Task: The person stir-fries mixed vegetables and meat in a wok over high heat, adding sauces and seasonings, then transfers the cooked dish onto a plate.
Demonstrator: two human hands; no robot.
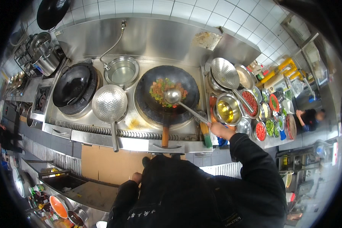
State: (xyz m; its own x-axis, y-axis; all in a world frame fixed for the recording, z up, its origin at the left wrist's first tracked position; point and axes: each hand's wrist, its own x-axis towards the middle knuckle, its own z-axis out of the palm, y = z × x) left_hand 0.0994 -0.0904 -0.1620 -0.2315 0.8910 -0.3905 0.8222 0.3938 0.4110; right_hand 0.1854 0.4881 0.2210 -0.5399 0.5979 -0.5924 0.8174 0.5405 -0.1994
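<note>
My right hand [221, 130] is closed around the handle end of a metal ladle [172, 96]. The ladle's bowl rests over chopped green and reddish-brown food [159, 92] in a black wok [188, 81]. This wok sits on the right burner, its wooden handle [165, 134] pointing towards me. My left hand [137, 177] hangs low beside my body, away from the stove; its fingers are too small and partly hidden to read. Left of the wok, a perforated metal strainer [109, 102] lies across the stove top, handle towards the front edge.
A second black wok [71, 85] occupies the left burner, near a round water pot [122, 71] under a tap. At right stand an oil bowl [228, 109], another strainer [224, 72], several ingredient bowls and a green-ended brush [206, 136]. Another person [309, 118] is at far right.
</note>
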